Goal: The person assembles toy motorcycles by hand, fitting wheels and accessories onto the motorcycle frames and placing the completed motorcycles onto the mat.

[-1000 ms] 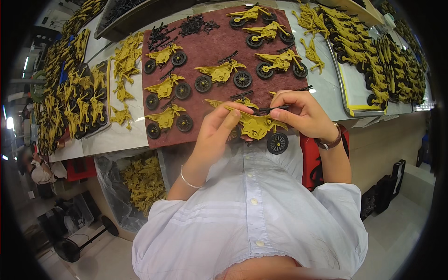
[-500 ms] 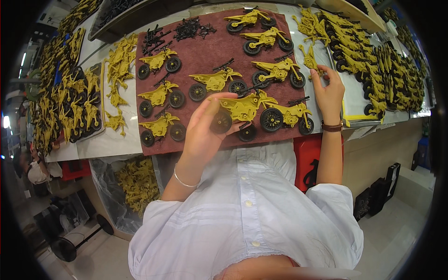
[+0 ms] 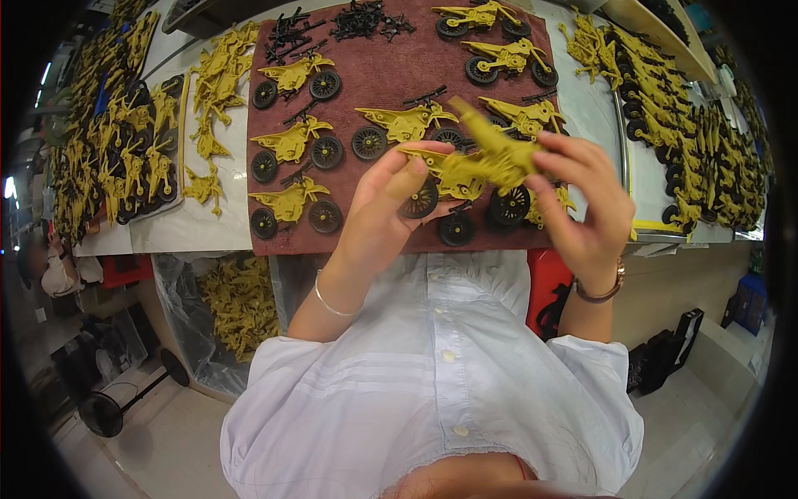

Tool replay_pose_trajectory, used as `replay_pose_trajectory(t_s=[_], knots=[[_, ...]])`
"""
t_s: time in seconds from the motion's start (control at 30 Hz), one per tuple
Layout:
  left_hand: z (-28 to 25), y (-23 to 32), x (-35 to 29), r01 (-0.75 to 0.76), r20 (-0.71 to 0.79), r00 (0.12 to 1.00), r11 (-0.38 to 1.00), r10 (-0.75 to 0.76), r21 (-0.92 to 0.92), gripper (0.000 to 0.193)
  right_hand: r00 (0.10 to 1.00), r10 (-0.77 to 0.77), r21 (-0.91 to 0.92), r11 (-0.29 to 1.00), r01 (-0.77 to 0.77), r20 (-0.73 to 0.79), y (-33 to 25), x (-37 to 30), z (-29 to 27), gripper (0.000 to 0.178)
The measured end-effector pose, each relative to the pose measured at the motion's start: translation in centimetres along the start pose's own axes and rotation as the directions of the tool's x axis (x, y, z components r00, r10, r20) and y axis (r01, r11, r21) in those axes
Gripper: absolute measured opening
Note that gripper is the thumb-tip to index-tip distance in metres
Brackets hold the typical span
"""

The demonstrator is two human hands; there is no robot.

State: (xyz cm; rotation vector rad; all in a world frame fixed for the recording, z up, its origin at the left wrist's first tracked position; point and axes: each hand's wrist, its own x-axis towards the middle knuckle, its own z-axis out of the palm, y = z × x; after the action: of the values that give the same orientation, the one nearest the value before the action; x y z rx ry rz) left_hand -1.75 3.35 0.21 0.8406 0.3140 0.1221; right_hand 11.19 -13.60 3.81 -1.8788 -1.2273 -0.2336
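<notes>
My left hand (image 3: pixel 376 204) is closed on a yellow toy motorcycle (image 3: pixel 419 198) with black wheels, held above the front of the dark red towel (image 3: pixel 224 15). A yellow plastic motorcycle part (image 3: pixel 505 160), blurred by motion, is pinched in the fingers of my right hand (image 3: pixel 592 208). This part overlaps the front of the held motorcycle from my view; whether they touch I cannot tell. Several more toy motorcycles (image 3: pixel 291 144) lie in columns on the towel. Just behind my hands is one with black handlebars (image 3: pixel 403 125).
Black small parts (image 3: pixel 366 21) are heaped at the towel's far edge. Loose yellow parts (image 3: pixel 218 83) lie left of it, others (image 3: pixel 592 48) right. Trays of assembled motorcycles (image 3: pixel 137 158) flank both sides. A lined bin of yellow parts (image 3: pixel 241 308) stands below the table's edge.
My right hand has come left from the table beside the towel, carrying the yellow part up to the motorcycle in my left hand. The left hand keeps its hold.
</notes>
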Motion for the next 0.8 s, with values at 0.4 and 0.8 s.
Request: replay_pose_trajectory(t_s=[0.4,0.8], knots=[[0.7,0.4,-0.1,0.042,-0.101,0.994,0.996,-0.034,0.084,0.032,0.987,-0.110,-0.027,0.993,0.114,0.119,-0.6,0.1,1.8,0.026],[0.2,-0.4,0.2,-0.003,-0.092,0.996,0.992,0.015,0.126,0.023,0.985,-0.142,0.000,0.990,0.143,0.100,-0.4,-0.4,2.5,0.028]])
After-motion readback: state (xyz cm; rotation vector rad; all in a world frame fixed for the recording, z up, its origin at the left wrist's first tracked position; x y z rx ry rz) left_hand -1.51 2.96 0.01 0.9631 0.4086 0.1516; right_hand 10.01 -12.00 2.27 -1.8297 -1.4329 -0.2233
